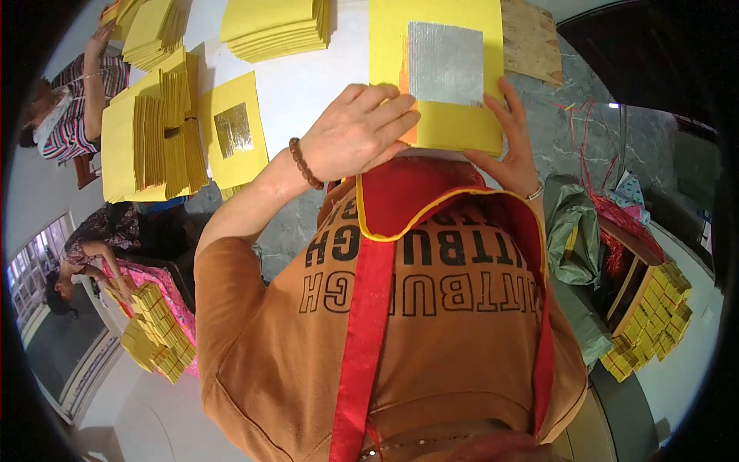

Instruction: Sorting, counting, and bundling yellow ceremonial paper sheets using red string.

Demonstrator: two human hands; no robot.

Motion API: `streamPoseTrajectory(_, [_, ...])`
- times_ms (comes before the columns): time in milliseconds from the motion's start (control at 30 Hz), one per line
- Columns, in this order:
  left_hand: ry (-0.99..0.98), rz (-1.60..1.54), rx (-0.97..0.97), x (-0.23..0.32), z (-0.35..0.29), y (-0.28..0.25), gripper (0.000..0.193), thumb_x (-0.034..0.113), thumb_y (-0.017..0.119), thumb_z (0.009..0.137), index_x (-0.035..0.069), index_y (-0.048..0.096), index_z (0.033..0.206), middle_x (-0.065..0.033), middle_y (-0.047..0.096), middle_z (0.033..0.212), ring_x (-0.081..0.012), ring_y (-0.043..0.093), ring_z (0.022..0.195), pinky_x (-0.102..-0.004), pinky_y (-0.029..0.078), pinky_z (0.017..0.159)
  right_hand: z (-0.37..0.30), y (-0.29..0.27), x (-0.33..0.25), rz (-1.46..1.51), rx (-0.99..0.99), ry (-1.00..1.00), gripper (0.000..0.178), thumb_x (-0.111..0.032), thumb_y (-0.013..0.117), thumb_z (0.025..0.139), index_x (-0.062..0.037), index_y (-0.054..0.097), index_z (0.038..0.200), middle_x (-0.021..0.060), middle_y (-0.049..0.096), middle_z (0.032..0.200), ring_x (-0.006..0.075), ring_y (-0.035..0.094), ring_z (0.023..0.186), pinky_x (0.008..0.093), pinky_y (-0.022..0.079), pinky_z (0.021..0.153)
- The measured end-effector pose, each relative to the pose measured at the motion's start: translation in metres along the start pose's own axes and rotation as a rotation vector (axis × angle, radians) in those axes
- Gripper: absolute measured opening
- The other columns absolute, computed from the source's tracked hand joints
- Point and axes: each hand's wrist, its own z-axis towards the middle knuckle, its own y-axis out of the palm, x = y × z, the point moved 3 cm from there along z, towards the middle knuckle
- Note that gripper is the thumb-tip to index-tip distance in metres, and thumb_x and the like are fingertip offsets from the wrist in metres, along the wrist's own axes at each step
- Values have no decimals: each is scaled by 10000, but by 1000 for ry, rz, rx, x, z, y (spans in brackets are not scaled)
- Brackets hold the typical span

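Observation:
A yellow paper stack [454, 127] lies at the table's near edge, in front of my chest. Its top sheet carries a silver foil square [446, 61], with an orange strip [405, 69] showing along the square's left side. My left hand [358, 127] is closed over the stack's lower left edge, its fingers bent together on the yellow and orange surface. At the lower right corner, my right hand [512, 142] steadies the same stack, thumb along the near edge and fingers spread up the right side. The underside of the stack is hidden.
Left of my arm are a yellow sheet [237, 131] with a foil square and thick yellow stacks [150, 142]. Another stack [273, 31] sits farther back. Two people work at left. Yellow bundles [650, 323] and a green plastic bag [570, 231] stand at right.

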Motion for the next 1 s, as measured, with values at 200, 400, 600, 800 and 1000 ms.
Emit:
streamPoseTrajectory(200, [16,-28,-47,-4,2,-4,402,215,638,720,30,580,1073,-103,547,1147,-247,512,1040,-342,426,844,-3,1,-3,-38,-57,46,631,-184,714,672,-110,465,1246,135,227,1416,303,195,1312,397,209,1046])
streamPoseTrajectory(400, [39,-2,-29,-4,3,-5,413,206,649,703,34,580,1072,-108,554,1134,-250,527,1018,-338,443,823,-4,0,-2,-4,-96,44,614,-141,673,688,-106,451,1259,144,186,1431,309,172,1320,397,182,1054])
streamPoseTrajectory(600, [4,226,-109,14,4,2,543,177,665,660,47,511,1165,-123,555,1112,-257,535,1002,-339,457,800,-5,3,-2,36,-105,32,623,-130,651,702,-100,421,1281,152,147,1440,314,136,1331,397,165,1058])
streamPoseTrajectory(800, [-52,-21,98,0,6,-3,425,109,628,703,38,531,1111,-111,613,975,-248,598,872,-302,489,719,-4,-1,-2,71,-92,50,704,-136,686,677,-94,381,1310,142,166,1437,296,170,1325,398,176,1056])
streamPoseTrajectory(1000, [37,102,186,-1,5,-9,285,65,592,727,25,580,1008,-88,618,943,-206,598,844,-292,474,674,-3,1,4,424,109,231,903,-160,751,621,-92,251,1369,130,207,1422,265,236,1300,400,192,1054])
